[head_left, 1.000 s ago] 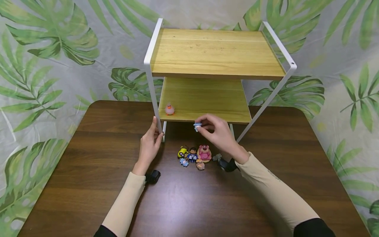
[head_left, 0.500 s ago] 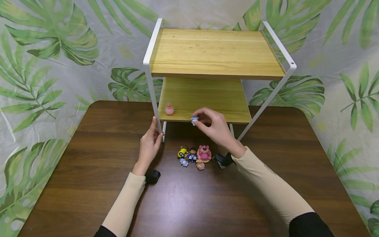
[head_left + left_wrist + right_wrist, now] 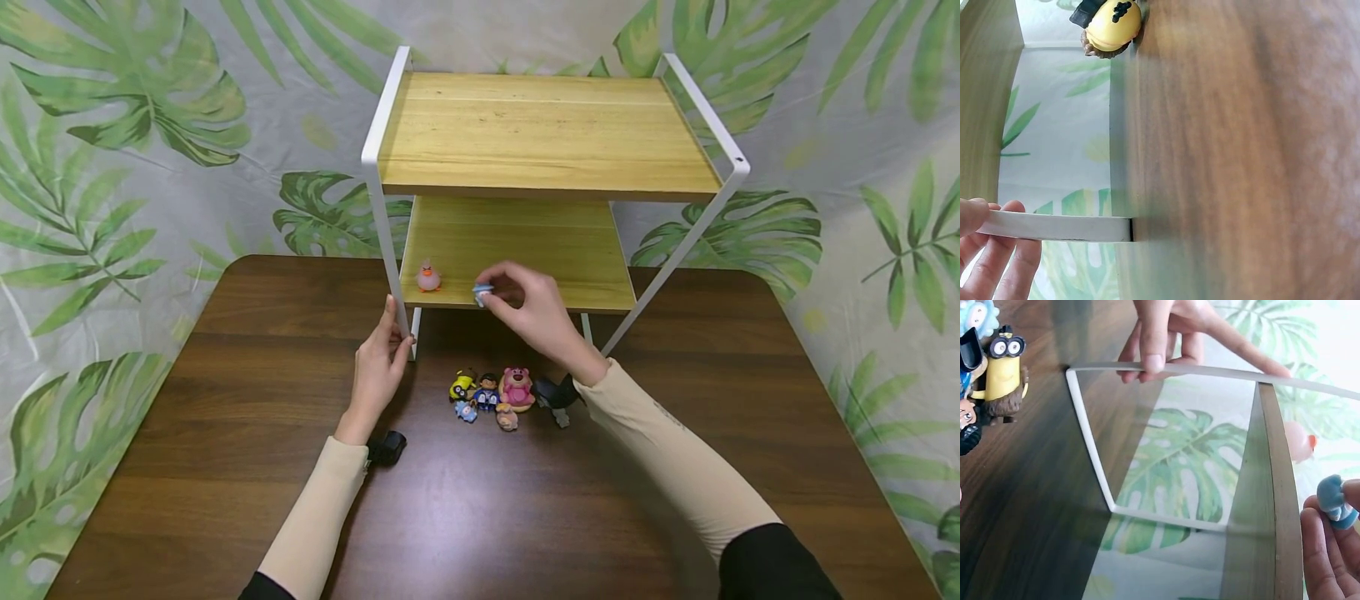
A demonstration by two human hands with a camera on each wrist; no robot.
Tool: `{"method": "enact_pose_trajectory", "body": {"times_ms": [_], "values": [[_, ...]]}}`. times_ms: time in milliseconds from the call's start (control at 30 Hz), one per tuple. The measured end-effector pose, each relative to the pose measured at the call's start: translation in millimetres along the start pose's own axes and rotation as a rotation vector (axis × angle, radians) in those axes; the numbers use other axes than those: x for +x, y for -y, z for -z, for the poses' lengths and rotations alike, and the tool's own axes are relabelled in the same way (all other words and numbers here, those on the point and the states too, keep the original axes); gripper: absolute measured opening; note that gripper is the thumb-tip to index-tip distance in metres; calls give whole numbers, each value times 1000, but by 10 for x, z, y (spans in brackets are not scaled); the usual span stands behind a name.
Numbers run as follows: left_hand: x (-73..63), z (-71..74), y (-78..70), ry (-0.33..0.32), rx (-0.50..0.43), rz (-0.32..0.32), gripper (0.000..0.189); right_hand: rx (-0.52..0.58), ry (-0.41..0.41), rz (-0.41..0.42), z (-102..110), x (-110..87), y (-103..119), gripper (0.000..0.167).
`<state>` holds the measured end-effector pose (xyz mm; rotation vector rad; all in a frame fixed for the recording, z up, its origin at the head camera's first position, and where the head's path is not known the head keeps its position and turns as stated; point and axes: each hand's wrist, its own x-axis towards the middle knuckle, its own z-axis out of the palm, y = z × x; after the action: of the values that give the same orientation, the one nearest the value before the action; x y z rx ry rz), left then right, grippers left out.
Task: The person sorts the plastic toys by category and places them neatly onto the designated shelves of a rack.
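My right hand (image 3: 534, 312) pinches a small light-blue toy figure (image 3: 482, 293) between thumb and fingers, just in front of the lower shelf board (image 3: 517, 250). Its details are mostly covered by the fingertips; in the right wrist view the blue figure (image 3: 1331, 499) shows beside the board's edge. A pale pink duck toy (image 3: 428, 277) with an orange beak stands on that board's front left corner. My left hand (image 3: 380, 362) holds the rack's white front left leg (image 3: 1063, 227), thumb on one side and fingers on the other.
On the brown table (image 3: 262, 400) in front of the rack sit a Minion figure (image 3: 462, 385), a dark-haired figure (image 3: 487, 393), a pink bear (image 3: 517, 389), a small blue toy (image 3: 466, 411), a beige toy (image 3: 507, 417) and a grey one (image 3: 561, 417). The upper board (image 3: 547, 133) overhangs the lower.
My right hand has moved up and to the left with the blue figure, closer to the duck and the lower board. My left hand has stayed on the leg.
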<state>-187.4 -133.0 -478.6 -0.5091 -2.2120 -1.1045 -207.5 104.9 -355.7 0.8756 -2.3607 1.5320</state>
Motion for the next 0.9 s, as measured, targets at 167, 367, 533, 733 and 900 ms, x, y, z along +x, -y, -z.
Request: {"method": "enact_pose_trajectory", "body": {"times_ms": [167,367,533,733,900], "values": [[-3,-3,7,-3,3,-3,104,15,-13,1,-38,53,-29,18],[-3,-6,12,-2,-1,-1,103,19,-20,-10,-69,114,-57,14],[-1,-4,10,-5,-3,-4,104,12,-22,-13,-92,167,-66,12],[-2,-6,3,-10,-3,0,103,-13,-20,-8,-123,219,-75,12],[-4,-9,5,-7,-3,4,104,2,-20,2,-151,250,-81,13]]}}
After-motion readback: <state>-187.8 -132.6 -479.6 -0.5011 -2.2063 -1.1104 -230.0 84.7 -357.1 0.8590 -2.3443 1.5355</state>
